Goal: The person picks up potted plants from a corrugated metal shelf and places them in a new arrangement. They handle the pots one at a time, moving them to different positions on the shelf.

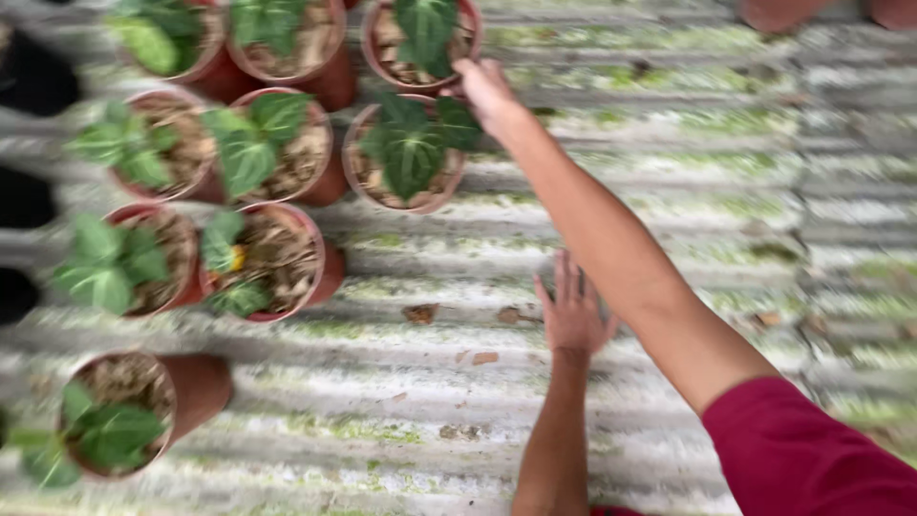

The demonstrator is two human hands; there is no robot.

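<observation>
Terracotta-coloured pot (406,158) with a broad-leaved plant in bark chips sits just under the right hand (485,91), whose fingers curl at its far rim; grip unclear. Nearer than that pot, the left hand (571,311) lies spread on the corrugated bench (669,191). Matching planted pots (267,258) crowd left.

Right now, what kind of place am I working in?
Probably a plant nursery or garden bench. Many small terracotta-coloured pots with leafy young plants stand in rows on a mossy corrugated sheet, and your right hand reaches one pot's rim.
</observation>
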